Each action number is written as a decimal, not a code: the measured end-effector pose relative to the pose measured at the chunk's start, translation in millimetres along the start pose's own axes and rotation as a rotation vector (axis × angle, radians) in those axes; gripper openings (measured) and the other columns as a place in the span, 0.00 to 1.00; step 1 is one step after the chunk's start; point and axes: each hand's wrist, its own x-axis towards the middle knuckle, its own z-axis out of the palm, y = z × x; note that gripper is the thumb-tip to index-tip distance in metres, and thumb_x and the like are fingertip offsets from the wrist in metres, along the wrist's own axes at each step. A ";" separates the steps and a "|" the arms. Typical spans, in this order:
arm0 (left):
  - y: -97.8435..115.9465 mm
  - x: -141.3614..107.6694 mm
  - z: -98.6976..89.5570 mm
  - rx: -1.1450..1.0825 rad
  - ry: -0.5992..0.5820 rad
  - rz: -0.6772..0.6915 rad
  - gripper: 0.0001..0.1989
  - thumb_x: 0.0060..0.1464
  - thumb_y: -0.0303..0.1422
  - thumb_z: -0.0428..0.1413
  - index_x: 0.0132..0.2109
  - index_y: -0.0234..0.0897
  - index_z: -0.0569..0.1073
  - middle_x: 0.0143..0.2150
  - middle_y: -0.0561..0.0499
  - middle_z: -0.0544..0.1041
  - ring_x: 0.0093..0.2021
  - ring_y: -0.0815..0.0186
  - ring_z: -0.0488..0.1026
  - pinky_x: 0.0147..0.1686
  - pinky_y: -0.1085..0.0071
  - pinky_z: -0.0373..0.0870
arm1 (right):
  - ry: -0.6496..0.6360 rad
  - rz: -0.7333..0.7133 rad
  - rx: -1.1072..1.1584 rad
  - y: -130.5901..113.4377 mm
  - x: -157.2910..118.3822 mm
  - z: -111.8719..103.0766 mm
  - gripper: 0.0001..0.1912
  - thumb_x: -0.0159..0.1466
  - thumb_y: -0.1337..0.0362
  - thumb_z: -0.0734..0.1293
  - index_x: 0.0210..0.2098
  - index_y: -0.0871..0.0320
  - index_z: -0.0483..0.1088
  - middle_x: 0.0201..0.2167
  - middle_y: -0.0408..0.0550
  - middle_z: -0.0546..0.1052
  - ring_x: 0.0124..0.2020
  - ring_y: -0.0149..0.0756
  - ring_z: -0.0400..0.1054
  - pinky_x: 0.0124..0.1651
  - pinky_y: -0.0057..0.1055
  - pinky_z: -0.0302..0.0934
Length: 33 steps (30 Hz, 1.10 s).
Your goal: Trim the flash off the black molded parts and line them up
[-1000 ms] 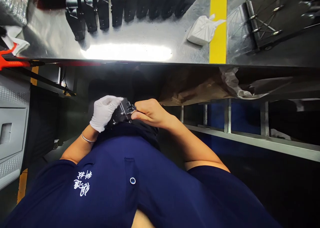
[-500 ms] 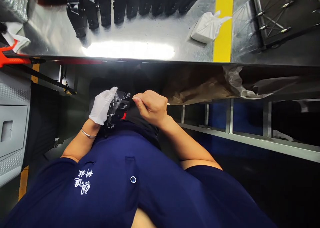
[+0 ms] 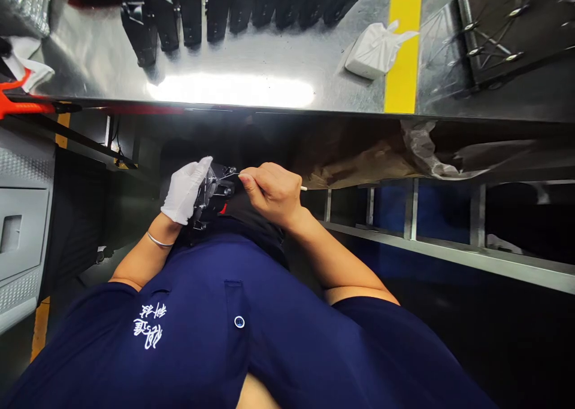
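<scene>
My left hand (image 3: 183,192), in a white glove, grips a black part (image 3: 210,192) with glossy ribs and small round posts, held above my lap. My bare right hand (image 3: 273,193) is closed around a thin tool; its pale end (image 3: 304,188) sticks out behind the palm. From the pinched thumb and forefinger a thin metal tip reaches left to the upper posts of the black part. Whether the tip touches the part is too small to tell. A small red piece (image 3: 223,208) shows just below the part.
Ahead is a metal table (image 3: 251,55) with a row of black parts (image 3: 215,8), a white wrapped block (image 3: 371,52) and a yellow stripe (image 3: 403,44). A red-handled tool (image 3: 27,106) lies left. Brown sheeting (image 3: 359,163) hangs beneath the edge; a metal frame (image 3: 449,247) stands right.
The black part has tilted slightly in my left glove. Both hands keep nearly the same place and grip, and the view has shifted very slightly.
</scene>
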 end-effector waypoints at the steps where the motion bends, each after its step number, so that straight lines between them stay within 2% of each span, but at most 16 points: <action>1: -0.2 -0.1 0.1 -0.008 0.002 0.000 0.16 0.59 0.43 0.55 0.28 0.37 0.75 0.24 0.49 0.73 0.23 0.68 0.66 0.24 0.70 0.65 | 0.001 -0.002 -0.001 0.1 0.2 -0.2 0.14 0.69 0.63 0.61 0.30 0.58 0.73 0.21 0.44 0.74 0.23 0.30 0.63 0.28 0.29 0.54; 7: 0.1 -0.8 1.4 -0.030 0.012 0.012 0.17 0.58 0.42 0.56 0.26 0.37 0.75 0.23 0.50 0.72 0.23 0.68 0.65 0.24 0.69 0.64 | 0.019 -0.020 0.004 -0.2 1.0 -0.2 0.13 0.69 0.64 0.62 0.30 0.59 0.74 0.20 0.44 0.74 0.23 0.29 0.63 0.28 0.29 0.54; 17: 1.1 -2.0 2.2 -0.044 0.015 -0.019 0.19 0.58 0.43 0.56 0.23 0.38 0.70 0.22 0.52 0.68 0.22 0.70 0.63 0.23 0.69 0.62 | -0.035 0.048 -0.037 -0.6 -2.1 2.6 0.18 0.71 0.60 0.58 0.29 0.58 0.74 0.19 0.45 0.72 0.22 0.30 0.62 0.28 0.30 0.53; 24: 0.5 -1.2 2.7 -0.035 0.025 -0.003 0.19 0.58 0.43 0.56 0.23 0.38 0.70 0.22 0.51 0.69 0.24 0.68 0.63 0.25 0.69 0.64 | -0.042 0.069 0.147 -4.1 -4.8 8.7 0.19 0.71 0.61 0.59 0.28 0.59 0.74 0.19 0.45 0.73 0.22 0.29 0.63 0.29 0.28 0.56; 27: -0.5 -1.8 2.4 -0.026 0.020 0.007 0.19 0.58 0.43 0.56 0.23 0.38 0.70 0.23 0.51 0.69 0.24 0.69 0.63 0.26 0.70 0.64 | -0.129 0.090 0.352 -0.1 -1.1 2.8 0.19 0.70 0.60 0.60 0.27 0.59 0.74 0.20 0.44 0.74 0.21 0.27 0.65 0.27 0.26 0.57; 30: -1.7 -2.2 2.4 -0.037 0.018 0.028 0.19 0.57 0.44 0.57 0.24 0.37 0.70 0.23 0.53 0.68 0.24 0.70 0.63 0.25 0.71 0.63 | -0.205 0.050 0.565 3.6 2.3 -4.7 0.17 0.70 0.62 0.61 0.27 0.59 0.73 0.20 0.43 0.75 0.19 0.25 0.65 0.24 0.24 0.56; 33: -1.7 -2.2 2.1 -0.059 0.043 0.050 0.19 0.57 0.45 0.57 0.24 0.37 0.69 0.21 0.55 0.67 0.23 0.72 0.62 0.24 0.73 0.62 | -0.117 0.017 0.485 3.0 2.8 -7.2 0.15 0.69 0.64 0.61 0.29 0.59 0.75 0.21 0.44 0.76 0.21 0.26 0.66 0.26 0.25 0.58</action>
